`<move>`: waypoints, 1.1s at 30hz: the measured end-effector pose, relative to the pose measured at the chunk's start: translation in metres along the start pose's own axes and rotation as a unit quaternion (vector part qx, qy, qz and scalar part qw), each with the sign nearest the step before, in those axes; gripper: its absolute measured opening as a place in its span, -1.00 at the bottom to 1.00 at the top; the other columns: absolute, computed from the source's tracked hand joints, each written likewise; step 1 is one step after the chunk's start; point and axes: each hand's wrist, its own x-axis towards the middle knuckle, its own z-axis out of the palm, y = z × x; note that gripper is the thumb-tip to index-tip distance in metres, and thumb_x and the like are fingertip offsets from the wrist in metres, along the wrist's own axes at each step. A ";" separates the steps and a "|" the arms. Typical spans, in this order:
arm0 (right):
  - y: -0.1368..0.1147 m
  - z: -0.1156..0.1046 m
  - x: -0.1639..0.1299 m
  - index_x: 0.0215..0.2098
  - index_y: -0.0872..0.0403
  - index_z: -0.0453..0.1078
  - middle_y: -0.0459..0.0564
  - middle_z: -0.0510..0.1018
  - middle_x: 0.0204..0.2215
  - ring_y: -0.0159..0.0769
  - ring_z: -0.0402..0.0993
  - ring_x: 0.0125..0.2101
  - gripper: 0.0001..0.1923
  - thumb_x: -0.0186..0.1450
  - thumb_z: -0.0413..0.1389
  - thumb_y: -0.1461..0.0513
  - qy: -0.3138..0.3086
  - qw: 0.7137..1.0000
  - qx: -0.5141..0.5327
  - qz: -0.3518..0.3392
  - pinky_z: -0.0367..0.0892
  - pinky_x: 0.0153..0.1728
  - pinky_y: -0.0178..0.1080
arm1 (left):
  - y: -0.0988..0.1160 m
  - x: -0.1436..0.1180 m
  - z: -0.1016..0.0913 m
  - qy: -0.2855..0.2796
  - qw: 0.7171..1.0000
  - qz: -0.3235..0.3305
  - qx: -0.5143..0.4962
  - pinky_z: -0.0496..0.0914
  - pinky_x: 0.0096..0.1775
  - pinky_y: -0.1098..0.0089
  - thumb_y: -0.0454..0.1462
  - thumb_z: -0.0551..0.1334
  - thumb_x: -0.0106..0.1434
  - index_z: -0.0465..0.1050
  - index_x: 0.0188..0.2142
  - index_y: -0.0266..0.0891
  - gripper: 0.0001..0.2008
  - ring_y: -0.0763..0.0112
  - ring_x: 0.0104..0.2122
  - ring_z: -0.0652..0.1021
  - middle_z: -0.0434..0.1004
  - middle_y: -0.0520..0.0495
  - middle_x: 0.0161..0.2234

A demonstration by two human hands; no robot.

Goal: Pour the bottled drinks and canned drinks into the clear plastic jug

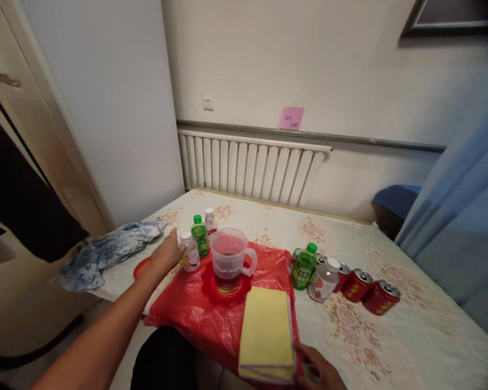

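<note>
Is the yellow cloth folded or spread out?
Folded: the yellow cloth lies as a neat rectangle with stacked layers showing at its near edge.

3 red cans [368,287] lie near a radiator [252,168] and a blue patterned cloth [106,252].

A floral-patterned counter [390,325] carries a red plastic bag [187,309], a blue-and-white cloth [106,252] at its left edge, and small bottles [199,235]. Red cans [370,290] lie on their sides to the right, beside two tipped bottles [313,271].
</note>
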 end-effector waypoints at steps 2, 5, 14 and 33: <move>-0.001 -0.005 0.000 0.07 0.04 0.47 0.09 0.55 0.04 -0.01 0.47 0.05 -0.40 0.07 0.15 0.07 0.009 1.000 0.008 0.012 0.38 0.06 -0.12 | 0.001 -0.015 0.001 0.019 1.000 -0.007 -0.014 0.38 -0.05 0.24 -0.12 0.06 0.31 -0.02 0.29 -0.40 -0.36 0.04 0.08 0.48 0.36 -0.43 0.16; 0.006 -0.011 0.003 0.03 0.10 0.48 0.14 0.57 0.02 -0.01 0.51 0.00 -0.41 0.05 0.15 0.08 0.060 0.997 0.040 0.032 0.43 -0.01 -0.09 | 0.008 -0.044 0.012 0.050 0.998 -0.016 -0.047 0.41 -0.09 0.22 -0.14 -0.03 0.34 0.01 0.26 -0.43 -0.42 0.07 -0.01 0.54 0.43 -0.40 0.08; 0.041 -0.068 0.036 -0.07 0.15 0.47 0.14 0.65 -0.24 -0.07 0.62 -0.26 -0.45 -0.03 0.16 0.13 0.247 0.962 0.119 0.017 0.51 -0.16 -0.06 | 0.069 -0.164 0.104 0.008 0.947 0.084 -0.311 0.50 -0.19 0.25 -0.09 0.07 0.19 0.42 -0.09 -0.17 -0.64 0.16 -0.28 0.62 0.62 -0.12 -0.26; 0.013 -0.075 0.157 -0.13 0.15 0.35 0.33 0.56 -0.13 0.13 0.44 -0.07 -0.40 0.02 0.20 -0.09 0.519 0.854 -0.026 0.035 0.32 -0.13 -0.07 | 0.105 -0.227 0.130 -0.152 0.913 0.114 -0.361 0.51 -0.19 0.27 -0.06 0.11 0.14 0.52 -0.21 -0.11 -0.67 0.17 -0.28 0.64 0.66 -0.08 -0.30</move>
